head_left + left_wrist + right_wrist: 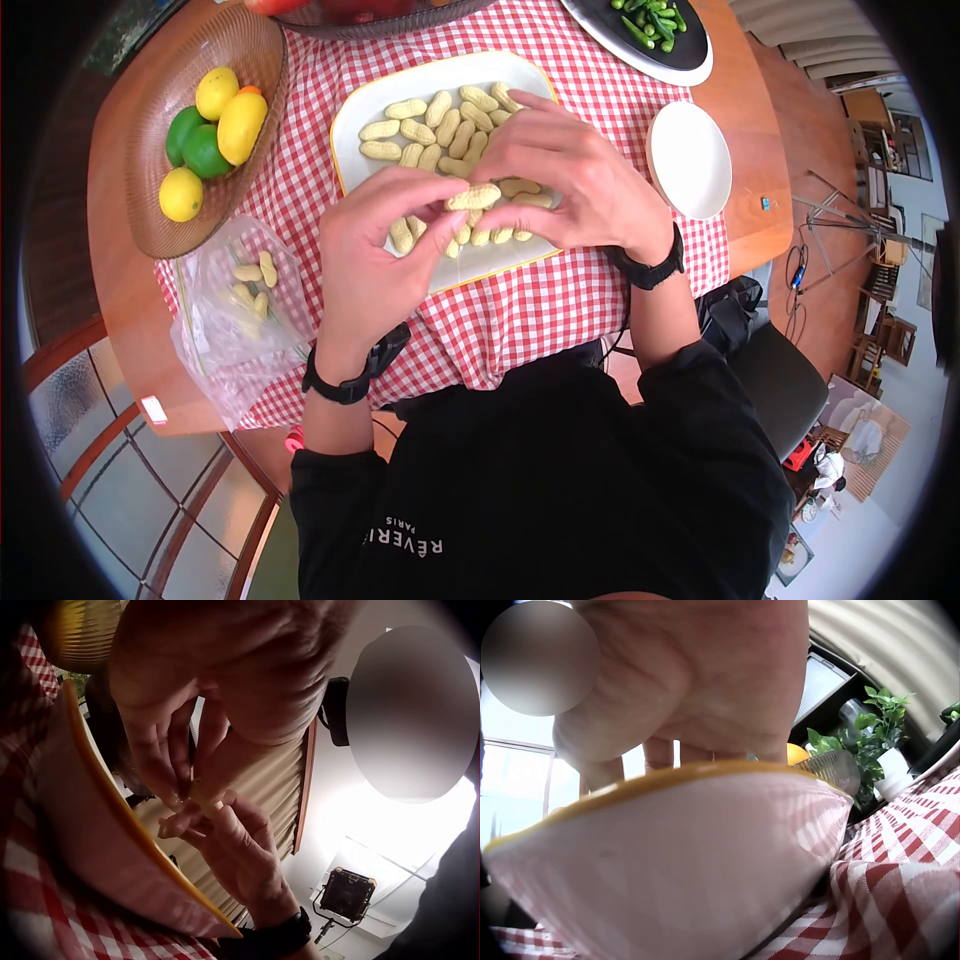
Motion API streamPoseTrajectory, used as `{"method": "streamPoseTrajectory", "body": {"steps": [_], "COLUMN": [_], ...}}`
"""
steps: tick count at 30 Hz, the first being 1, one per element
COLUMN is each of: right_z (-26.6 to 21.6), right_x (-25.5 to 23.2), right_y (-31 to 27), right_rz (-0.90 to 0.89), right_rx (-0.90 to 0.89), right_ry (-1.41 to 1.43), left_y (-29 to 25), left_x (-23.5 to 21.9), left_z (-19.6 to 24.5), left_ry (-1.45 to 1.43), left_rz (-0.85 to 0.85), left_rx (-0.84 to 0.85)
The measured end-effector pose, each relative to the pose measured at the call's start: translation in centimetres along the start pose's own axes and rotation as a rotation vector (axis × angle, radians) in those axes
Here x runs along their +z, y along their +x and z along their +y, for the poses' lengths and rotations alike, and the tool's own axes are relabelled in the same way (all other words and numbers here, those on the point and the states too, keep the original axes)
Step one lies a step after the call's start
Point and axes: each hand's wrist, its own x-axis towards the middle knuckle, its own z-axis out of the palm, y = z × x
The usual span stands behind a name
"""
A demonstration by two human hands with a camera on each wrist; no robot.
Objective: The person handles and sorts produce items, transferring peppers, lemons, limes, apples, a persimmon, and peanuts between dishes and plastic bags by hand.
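Over the white dish with a yellow rim (pixel 345 150), both hands meet at one unshelled peanut (pixel 473 197). My left hand (pixel 375 240) pinches it between thumb and fingers from the left. From the other side, my right hand (pixel 580 175) pinches the peanut's right end with thumb and forefinger. The left wrist view shows the peanut (pixel 201 796) between the fingertips of the left hand (pixel 217 690) and the right hand (pixel 247 859). Many more peanuts (pixel 440 108) lie spread in the dish, some hidden under the hands. In the right wrist view the dish wall (pixel 675 855) hides the right fingertips.
Left stands a brown ribbed bowl (pixel 150 120) of lemons and green fruit. Nearer lies a clear plastic bag (pixel 215 335) with several peanuts. At right are a white plate (pixel 690 160) and a dark plate of green peppers (pixel 655 20). A checked cloth (pixel 540 310) covers the table.
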Motion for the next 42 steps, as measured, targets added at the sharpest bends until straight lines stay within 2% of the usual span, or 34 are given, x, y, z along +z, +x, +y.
{"method": "streamPoseTrajectory", "body": {"steps": [10,13,23,31,42], "right_z": [0.0,0.1,-0.3,-0.1,0.2], "right_x": [-0.9,-0.4,-0.5,-0.4,-0.2], "right_y": [0.1,-0.2,0.0,0.0,-0.2], "right_rz": [-0.034,-0.023,-0.062,-0.055,-0.075], "right_rx": [-0.017,0.021,0.003,-0.006,0.009], "right_ry": [0.090,-0.031,-0.019,-0.008,-0.004], "left_y": [0.2,0.3,0.3,0.3,0.0], "left_x": [0.4,0.2,0.2,0.2,-0.2], "left_z": [0.7,0.5,0.3,-0.2,0.0], "left_ry": [0.010,0.081,0.054,0.054,0.031], "left_rz": [0.022,0.021,0.022,0.034,0.013], "left_rx": [0.042,0.064,0.055,0.108,0.043]}}
